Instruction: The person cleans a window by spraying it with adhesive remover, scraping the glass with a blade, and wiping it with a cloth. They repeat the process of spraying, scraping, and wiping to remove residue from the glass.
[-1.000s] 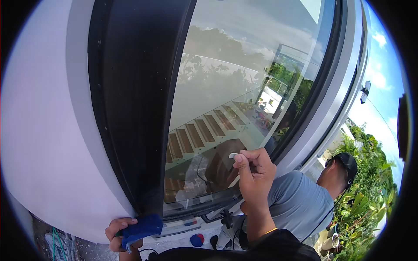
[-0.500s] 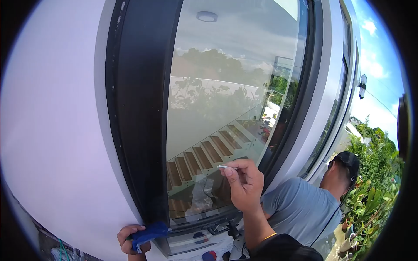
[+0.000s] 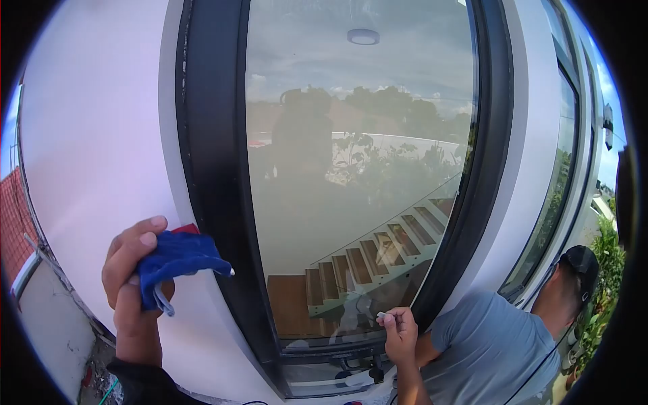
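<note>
Right now, the blue cloth (image 3: 179, 260) is bunched in the left hand (image 3: 135, 270), up in front of the pale wall (image 3: 88, 169) and the dark window frame (image 3: 219, 135); whether it touches either, I cannot tell. The left hand's fingers are curled, pinching the cloth, with one fold hanging loose below and a corner sticking out toward the frame. A bit of red (image 3: 187, 229) shows just above the cloth, too little to name.

Lower down, the right hand (image 3: 403, 334) has its thumb and fingers pressed together on a small white piece (image 3: 382, 315), in front of the window glass (image 3: 304, 216). Only the tip of the piece shows, so a weak pinch or a knock could well let it drop, and something that small would be hard to find. The loose corner of the cloth might catch on the frame's edge if swept across it.

Behind the glass rises a staircase (image 3: 371, 260), mixed with reflections. Close by the right forearm, a person in a grey shirt (image 3: 496, 337) faces away; a careless elbow from either could jolt the right hand. Plants (image 3: 604, 277) stand beyond.
</note>
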A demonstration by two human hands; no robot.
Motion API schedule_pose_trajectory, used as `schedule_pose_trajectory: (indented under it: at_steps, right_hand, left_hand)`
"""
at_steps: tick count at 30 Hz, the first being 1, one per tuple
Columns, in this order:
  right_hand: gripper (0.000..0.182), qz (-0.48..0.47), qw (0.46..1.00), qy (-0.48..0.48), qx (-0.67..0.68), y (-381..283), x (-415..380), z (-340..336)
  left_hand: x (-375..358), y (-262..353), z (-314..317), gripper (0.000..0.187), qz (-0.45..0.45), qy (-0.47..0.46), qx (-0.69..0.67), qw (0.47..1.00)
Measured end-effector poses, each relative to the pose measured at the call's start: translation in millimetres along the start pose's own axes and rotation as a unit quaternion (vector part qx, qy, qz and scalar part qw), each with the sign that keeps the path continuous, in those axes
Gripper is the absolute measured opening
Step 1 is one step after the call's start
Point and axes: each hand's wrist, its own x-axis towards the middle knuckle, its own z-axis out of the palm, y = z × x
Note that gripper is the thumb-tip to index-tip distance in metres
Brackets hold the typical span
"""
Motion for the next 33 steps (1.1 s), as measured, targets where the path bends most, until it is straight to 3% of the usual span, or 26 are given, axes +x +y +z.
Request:
schedule_pose_trajectory:
  at_steps: [1, 2, 4, 5, 7, 9, 11, 13, 15, 16, 18, 21, 24, 26, 28, 29, 30, 33]
  right_hand:
    - [0.017, 0.009, 1.0, -0.001, -0.004, 10, -6, -4]
    - [0.017, 0.014, 1.0, -0.01, 0.0, 15, -13, -6]
    - [0.014, 0.027, 1.0, -0.014, 0.0, 37, -27, -12]
    - [0.012, 0.035, 0.999, -0.015, 0.0, 46, -30, -13]
    - [0.014, 0.043, 0.999, -0.029, 0.011, 44, -34, -10]
    - [0.015, 0.048, 0.998, -0.048, 0.012, 45, -37, -13]
    - [0.015, 0.043, 0.996, -0.072, 0.005, 53, -37, -19]
    - [0.016, 0.047, 0.996, -0.071, 0.032, 63, -35, -22]
    - [0.016, 0.064, 0.994, -0.072, 0.058, 67, -32, -21]
    - [0.016, 0.078, 0.992, -0.072, 0.067, 66, -30, -22]
    - [0.016, 0.091, 0.99, -0.075, 0.082, 65, -27, -22]
    - [0.016, 0.086, 0.988, -0.092, 0.086, 68, -26, -28]
    - [0.018, 0.07, 0.989, -0.117, 0.06, 69, -24, -32]
    - [0.031, 0.076, 0.987, -0.141, 0.005, 46, -19, -40]
    - [0.018, 0.07, 0.988, -0.129, 0.04, 64, -20, -35]
    - [0.014, 0.068, 0.989, -0.122, 0.057, 70, -22, -33]
    - [0.013, 0.064, 0.988, -0.128, 0.06, 69, -22, -32]
    - [0.01, 0.038, 0.989, -0.121, 0.07, 48, -3, -32]
  left_hand:
    - [33, -24, -11, 0.035, -0.021, -0.001, 0.012, 1.0]
    - [74, -42, -9, 0.03, 0.013, 0.08, 0.094, 0.992]
    - [164, -66, 16, 0.025, 0.105, 0.271, 0.307, 0.906]
    - [202, -73, 41, 0.024, 0.115, 0.319, 0.372, 0.864]
    - [239, -66, 97, 0.032, 0.04, 0.163, 0.267, 0.949]
    - [250, -68, 140, 0.04, -0.046, 0.003, 0.155, 0.987]
    - [238, -76, 173, 0.037, 0.106, -0.033, 0.213, 0.971]
    - [222, -42, 182, 0.039, 0.012, -0.107, 0.244, 0.964]
    - [178, -11, 197, 0.043, 0.093, -0.083, 0.227, 0.966]
    - [149, 18, 196, 0.057, 0.051, -0.171, 0.134, 0.975]
    - [82, 75, 186, 0.042, 0.102, -0.319, 0.033, 0.942]
    - [24, 104, 170, 0.041, 0.238, -0.432, -0.084, 0.866]
    - [66, 60, 175, 0.038, 0.302, -0.398, -0.097, 0.861]
    - [141, 20, 180, 0.036, 0.221, -0.329, 0.036, 0.917]
    - [214, -32, 180, 0.047, 0.126, -0.172, 0.164, 0.963]
    - [229, -81, 177, 0.049, 0.043, -0.134, 0.139, 0.98]
    - [249, -46, 178, 0.044, -0.082, -0.141, 0.143, 0.976]
    - [225, -37, 196, 0.044, -0.031, -0.124, 0.252, 0.959]
